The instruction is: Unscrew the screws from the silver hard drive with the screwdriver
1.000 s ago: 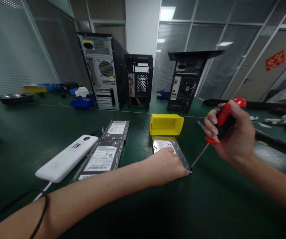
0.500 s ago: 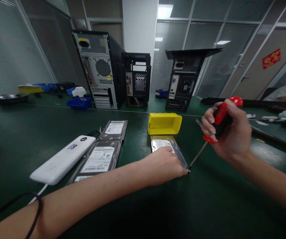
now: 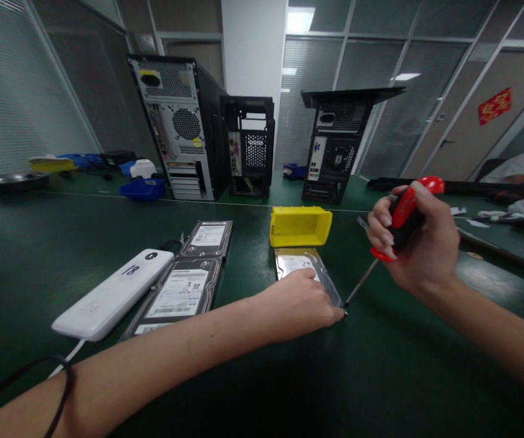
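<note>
My right hand (image 3: 426,243) is wrapped around the red and black handle of a screwdriver (image 3: 362,283), whose shaft slants down to the left. Its tip meets a small metal piece, perhaps a screw, at the near right corner of a hard drive (image 3: 296,263). Over that drive's near part lies my left hand (image 3: 301,307), its fingers curled down onto it and a fingertip right beside the screwdriver tip. The left hand and forearm hide much of the drive. Directly behind it a yellow bin (image 3: 301,228) rests on its side, its opening facing me.
Two more hard drives (image 3: 207,237) lie at left beside a white power bank (image 3: 113,295) marked 18. Computer cases (image 3: 214,134) stand along the back, with a blue bin (image 3: 142,189) nearby. Dark metal strips (image 3: 499,252) lie at right; another person's sleeve (image 3: 521,167) shows there.
The view has shifted very slightly. Both hands, the screwdriver and the hard drive hold nearly the same positions.
</note>
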Available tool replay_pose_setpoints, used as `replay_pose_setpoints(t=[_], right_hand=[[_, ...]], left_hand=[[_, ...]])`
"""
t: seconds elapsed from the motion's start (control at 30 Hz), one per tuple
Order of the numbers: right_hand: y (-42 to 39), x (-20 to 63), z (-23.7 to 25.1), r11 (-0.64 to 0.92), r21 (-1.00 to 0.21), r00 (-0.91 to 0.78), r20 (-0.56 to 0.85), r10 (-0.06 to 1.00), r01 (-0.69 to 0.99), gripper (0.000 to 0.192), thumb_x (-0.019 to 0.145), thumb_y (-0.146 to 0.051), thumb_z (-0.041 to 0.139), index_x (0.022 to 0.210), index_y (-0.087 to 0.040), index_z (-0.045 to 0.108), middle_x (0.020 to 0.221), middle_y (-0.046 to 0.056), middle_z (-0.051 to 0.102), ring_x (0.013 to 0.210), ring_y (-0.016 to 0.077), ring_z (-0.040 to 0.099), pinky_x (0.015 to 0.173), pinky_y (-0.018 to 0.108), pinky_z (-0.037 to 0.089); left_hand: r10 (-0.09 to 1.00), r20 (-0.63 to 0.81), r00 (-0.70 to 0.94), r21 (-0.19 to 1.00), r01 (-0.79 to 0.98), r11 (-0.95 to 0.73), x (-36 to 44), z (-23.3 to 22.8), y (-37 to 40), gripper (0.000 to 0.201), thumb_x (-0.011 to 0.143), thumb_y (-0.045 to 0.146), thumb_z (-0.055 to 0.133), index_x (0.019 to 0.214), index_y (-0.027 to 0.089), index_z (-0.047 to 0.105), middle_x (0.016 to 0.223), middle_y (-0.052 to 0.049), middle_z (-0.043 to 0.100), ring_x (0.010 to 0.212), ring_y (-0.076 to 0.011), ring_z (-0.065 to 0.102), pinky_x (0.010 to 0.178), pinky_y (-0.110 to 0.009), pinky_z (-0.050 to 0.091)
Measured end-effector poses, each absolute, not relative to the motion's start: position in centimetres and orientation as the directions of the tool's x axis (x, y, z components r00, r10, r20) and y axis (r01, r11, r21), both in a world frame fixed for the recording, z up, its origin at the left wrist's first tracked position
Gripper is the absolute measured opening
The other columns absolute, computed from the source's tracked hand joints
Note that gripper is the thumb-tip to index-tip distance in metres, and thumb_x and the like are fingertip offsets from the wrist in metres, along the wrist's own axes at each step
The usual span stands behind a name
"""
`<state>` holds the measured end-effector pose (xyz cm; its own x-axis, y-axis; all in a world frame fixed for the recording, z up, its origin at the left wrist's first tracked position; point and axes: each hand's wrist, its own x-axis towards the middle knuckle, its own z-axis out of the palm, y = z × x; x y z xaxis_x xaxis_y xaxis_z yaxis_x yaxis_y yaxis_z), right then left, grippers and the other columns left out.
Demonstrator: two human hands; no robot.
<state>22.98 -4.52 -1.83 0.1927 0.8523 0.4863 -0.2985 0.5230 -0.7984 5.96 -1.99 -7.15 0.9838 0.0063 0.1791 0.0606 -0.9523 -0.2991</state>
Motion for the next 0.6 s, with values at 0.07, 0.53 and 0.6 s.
replay_pose_setpoints(t=[0.07, 0.53, 0.6], right_hand=[[-4.6, 22.9, -1.8, 0.521, -0.804, 0.179, 0.489, 0.853, -0.288, 0.015, 0.087, -0.033, 0.045, 0.078, -0.025, 0.053, 0.06, -0.002, 0.038, 0.041, 0.0079, 0.032, 0.031, 0.02, 0.017], [-5.6, 21.8, -1.5, 0.472, -0.846, 0.024, 0.482, 0.876, -0.249, 0.02, 0.086, -0.04, 0.048, 0.095, -0.025, 0.058, 0.074, 0.001, 0.044, 0.054, 0.0105, 0.044, 0.041, 0.023, 0.036], [-5.6, 21.8, -1.5, 0.48, -0.845, 0.051, 0.482, 0.875, -0.238, 0.017, 0.08, -0.038, 0.059, 0.091, -0.025, 0.058, 0.077, 0.001, 0.046, 0.056, 0.0102, 0.046, 0.041, 0.022, 0.038]], left_hand=[[0.007, 0.179, 0.984, -0.299, 0.061, -0.952, 6.0, -7.2, -2.0, 0.022, 0.083, 0.017, 0.065, 0.105, 0.019, 0.066, 0.074, -0.001, 0.071, 0.065, -0.0178, 0.063, 0.059, -0.032, 0.035], [0.011, 0.191, 0.981, -0.309, 0.07, -0.948, 6.1, -7.2, -1.8, 0.018, 0.084, 0.017, 0.065, 0.101, 0.02, 0.067, 0.073, -0.001, 0.071, 0.064, -0.017, 0.064, 0.059, -0.032, 0.035], [0.009, 0.191, 0.982, -0.309, 0.069, -0.948, 6.1, -7.1, -1.9, 0.017, 0.084, 0.017, 0.064, 0.1, 0.02, 0.067, 0.074, -0.001, 0.071, 0.065, -0.0169, 0.064, 0.059, -0.032, 0.035]])
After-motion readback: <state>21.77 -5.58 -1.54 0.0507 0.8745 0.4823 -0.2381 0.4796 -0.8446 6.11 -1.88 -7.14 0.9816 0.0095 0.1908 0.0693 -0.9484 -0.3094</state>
